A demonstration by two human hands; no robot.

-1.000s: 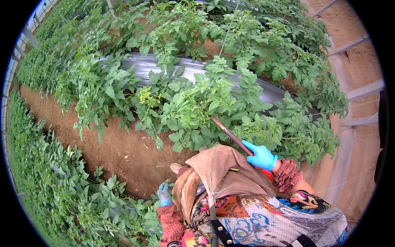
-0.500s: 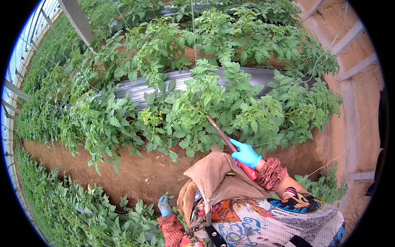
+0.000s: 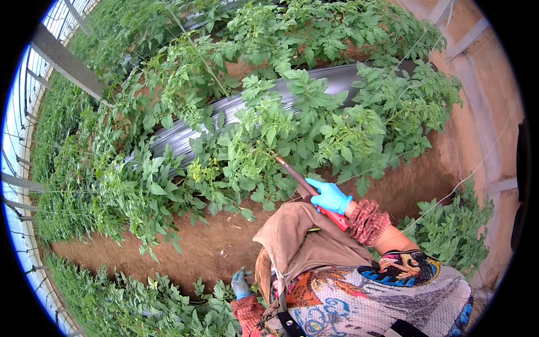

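My right hand (image 3: 330, 196), in a bright blue glove, is closed round a long rod (image 3: 300, 180) with a brown shaft and a red handle. The rod slants up and left, and its tip reaches the leaves of a tomato plant (image 3: 275, 126). Leaves partly hide what the tip touches. Small yellow flowers (image 3: 196, 171) show left of the tip. Down by my side hangs my left hand (image 3: 241, 282) in a soiled blue-grey glove. Its fingers look loosely apart, with nothing visible in them. A brown cloth bag (image 3: 297, 236) hangs at my front.
Rows of leafy plants stand ahead and at the lower left (image 3: 135, 309). Between them runs a bare soil path (image 3: 208, 236). Silvery plastic film (image 3: 179, 137) covers the bed behind the near row. A concrete post (image 3: 70, 64) leans at the upper left. Thin strings (image 3: 443, 196) cross at right.
The view has turned and shifted, so the plants sit somewhat differently in it. My right hand still holds the rod among the leaves. My left hand stays low at my side.
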